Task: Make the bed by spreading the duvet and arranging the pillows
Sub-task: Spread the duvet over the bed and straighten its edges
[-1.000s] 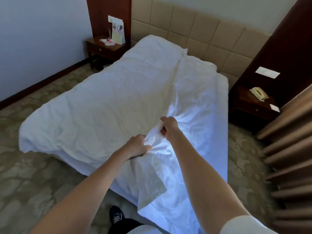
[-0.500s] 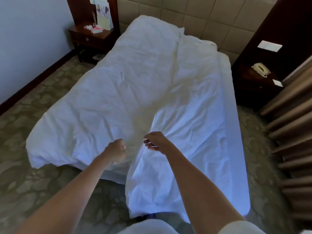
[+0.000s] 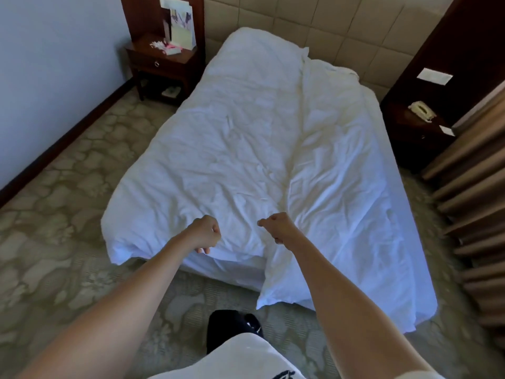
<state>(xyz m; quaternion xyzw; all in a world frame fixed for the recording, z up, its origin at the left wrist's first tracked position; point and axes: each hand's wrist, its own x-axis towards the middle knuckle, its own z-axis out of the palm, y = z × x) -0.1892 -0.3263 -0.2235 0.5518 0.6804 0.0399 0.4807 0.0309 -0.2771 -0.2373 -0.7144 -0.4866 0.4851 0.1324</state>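
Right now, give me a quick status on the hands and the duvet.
Left hand and right hand curled, holding nothing. Duvet spread but bunched along a central ridge, crooked at the foot. No pillows visible.

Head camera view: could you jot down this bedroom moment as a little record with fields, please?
Bedding: rumpled white fabric duvet spread over the bed, a long fold running down its right half
Left hand: fingers curled, holding nothing visible
Right hand: fingers curled, holding nothing visible
Pillows: none plainly visible
Left side: dark wooden nightstand with papers
Right side: cream corded telephone on a dark table
Task state: duvet not yet smooth
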